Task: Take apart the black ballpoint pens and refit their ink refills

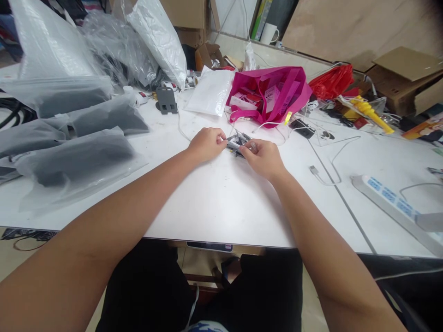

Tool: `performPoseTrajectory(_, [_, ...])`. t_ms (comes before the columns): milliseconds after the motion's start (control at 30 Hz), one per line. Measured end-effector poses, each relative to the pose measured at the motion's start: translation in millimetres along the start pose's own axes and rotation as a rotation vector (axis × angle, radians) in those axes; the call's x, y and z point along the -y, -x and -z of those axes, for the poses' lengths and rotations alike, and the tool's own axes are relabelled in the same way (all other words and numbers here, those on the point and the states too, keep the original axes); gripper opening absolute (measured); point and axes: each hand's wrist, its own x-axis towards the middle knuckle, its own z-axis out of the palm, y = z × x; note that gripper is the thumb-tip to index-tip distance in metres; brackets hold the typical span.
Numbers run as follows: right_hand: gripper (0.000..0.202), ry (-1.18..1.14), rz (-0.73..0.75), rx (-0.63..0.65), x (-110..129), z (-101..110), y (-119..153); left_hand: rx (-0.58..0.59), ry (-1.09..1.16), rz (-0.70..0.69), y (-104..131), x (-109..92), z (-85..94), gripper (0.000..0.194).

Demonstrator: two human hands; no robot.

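A small heap of thin dark and silvery pieces (234,144) lies on the white table in front of me, too small to name for certain. On its left side, my left hand (208,144) is closed in a pinch, with the tip of a thin dark piece (226,139) showing at its fingertips. My right hand (265,157) reaches in from the other side, its thumb and fingers pressed together over the heap's right edge. Something clear or greyish shows between them, but its kind is hard to make out.
Grey garments in clear plastic bags (79,157) lie at left. Behind the heap are a white mailer bag (211,90), a black phone stand (166,100) and a magenta bag (290,87) of small boxes. A white cable (334,161) and a power strip (391,203) are at right.
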Motion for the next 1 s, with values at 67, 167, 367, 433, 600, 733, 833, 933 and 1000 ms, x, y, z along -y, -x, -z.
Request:
performPoseTrajectory(67, [0.026,0.001,-0.002,0.000,0,0,0,-0.010,0.021,-0.012,-1,2,-0.2,0.029])
performPoseTrajectory(167, [0.026,0.005,-0.006,0.004,0,0,1,-0.103,0.064,-0.043,-3,6,0.0,0.025])
performPoseTrajectory(367, [0.027,0.008,0.007,0.057,0,1,1,-0.049,0.094,-0.095,-2,12,3.4,0.020])
performPoseTrajectory(433, [0.027,0.014,0.001,0.052,0,1,1,0.070,0.048,-0.190,0,11,6.4,0.021])
performPoseTrajectory(600, [0.025,0.033,-0.004,-0.013,-3,2,-1,0.198,-0.049,-0.347,7,3,13.3,0.022])
performPoseTrajectory(733, [0.025,0.035,0.006,-0.009,-4,1,-1,0.261,-0.079,-0.370,10,-1,12.0,0.014])
performPoseTrajectory(833, [0.025,0.027,-0.014,0.019,-3,-2,1,0.285,-0.118,-0.392,10,-1,10.1,0.014])
performPoseTrajectory(933, [0.026,0.003,-0.031,0.046,-1,-5,2,0.282,-0.137,-0.343,9,-1,10.8,0.013])
performPoseTrajectory(1000, [0.025,-0.006,-0.039,0.039,-1,-8,2,0.251,-0.136,-0.286,8,-1,12.4,0.014])
